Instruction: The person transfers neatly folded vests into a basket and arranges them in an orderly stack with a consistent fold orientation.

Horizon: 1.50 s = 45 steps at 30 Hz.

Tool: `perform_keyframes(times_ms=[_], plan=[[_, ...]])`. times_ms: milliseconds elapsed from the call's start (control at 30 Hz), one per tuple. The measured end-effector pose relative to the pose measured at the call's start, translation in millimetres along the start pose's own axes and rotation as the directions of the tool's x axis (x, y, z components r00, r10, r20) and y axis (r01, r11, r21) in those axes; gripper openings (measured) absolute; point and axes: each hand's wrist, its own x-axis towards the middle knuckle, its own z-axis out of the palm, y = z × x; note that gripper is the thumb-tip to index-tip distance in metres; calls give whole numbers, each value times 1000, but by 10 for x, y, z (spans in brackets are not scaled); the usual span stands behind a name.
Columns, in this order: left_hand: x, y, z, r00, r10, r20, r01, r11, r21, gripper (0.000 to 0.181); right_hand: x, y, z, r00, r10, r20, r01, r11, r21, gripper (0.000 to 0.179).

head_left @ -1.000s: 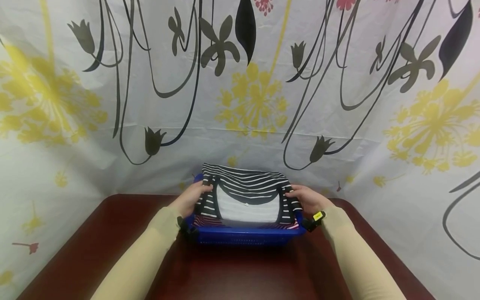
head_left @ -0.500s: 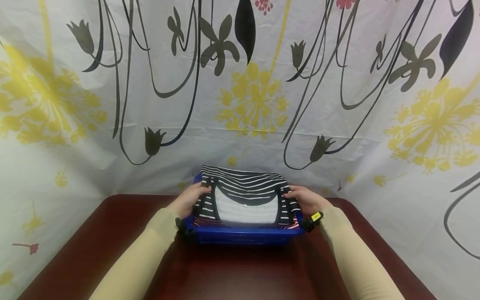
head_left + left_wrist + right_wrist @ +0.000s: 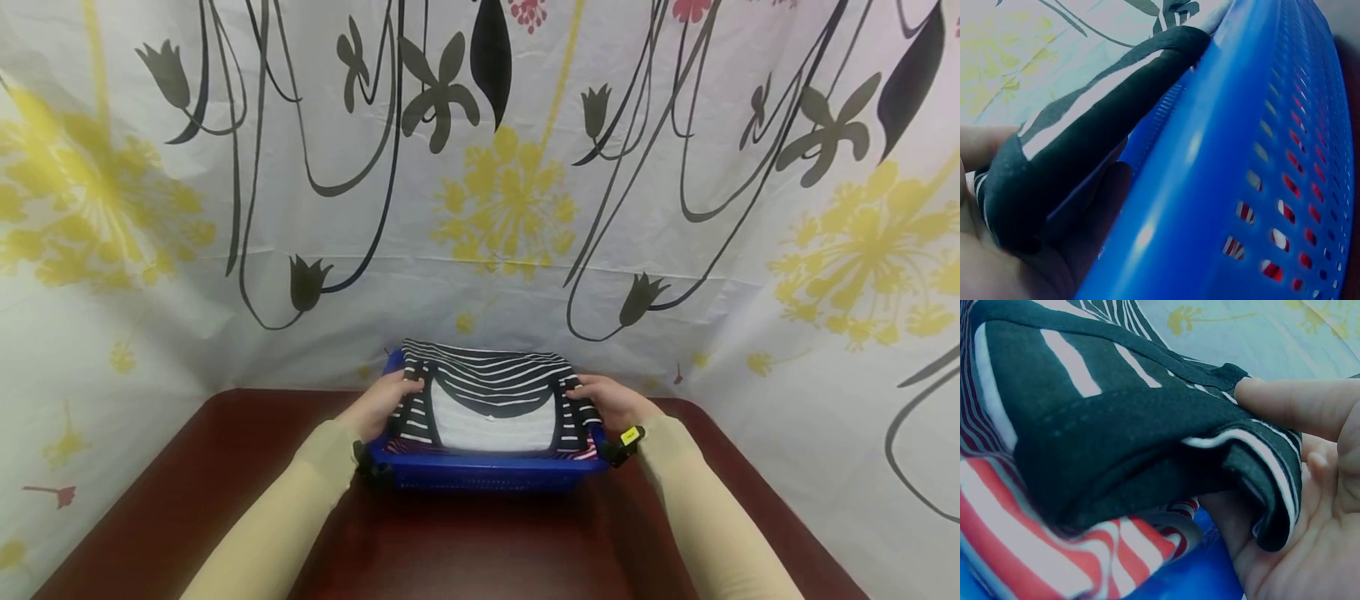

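Observation:
A folded black-and-white striped shirt with a white panel lies over the blue plastic basket. My left hand grips its left edge, thumb on top and fingers underneath, as the left wrist view shows beside the basket's rim. At the opposite edge, my right hand pinches the shirt between thumb and fingers. In the right wrist view, the dark sleeve edge droops from that hand. Below it, red-and-white striped cloth sits in the basket.
The basket stands on a dark red-brown table. Close behind the table hangs a white curtain printed with flowers. Red and white cloth shows through the holes in the basket's side.
Both hands keep their hold on the striped shirt. Its far edge has sunk a little lower toward the basket.

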Motion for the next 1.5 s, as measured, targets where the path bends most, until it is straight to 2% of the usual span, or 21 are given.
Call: perform_keyframes(times_ms=[333,633,933,1133,1200,1333,1500], plan=[[-30,2,33,1000,-30,-5,30,999,14,55,-16,-36,75,998,56,-37,-57,998,-14,35],[4,-10,11,999,-34,-15,34,998,47,56,10,-47,164,982,97,-160,-103,994,-29,46],[3,-37,20,999,-35,-30,37,998,54,51,7,-4,183,976,83,-202,-92,995,-33,49],[6,13,53,999,-35,-37,39,995,94,57,-12,-62,192,963,97,-252,-114,992,-55,69],[12,25,59,998,-45,-54,52,990,131,60,-15,-85,211,962,104,-252,-125,990,-67,69],[26,41,71,996,-47,-82,63,977,203,65,-2,-101,237,966,117,-229,-137,988,-72,56],[30,68,81,995,-56,-88,76,968,237,66,16,-94,231,967,121,-226,-143,986,-86,54]])
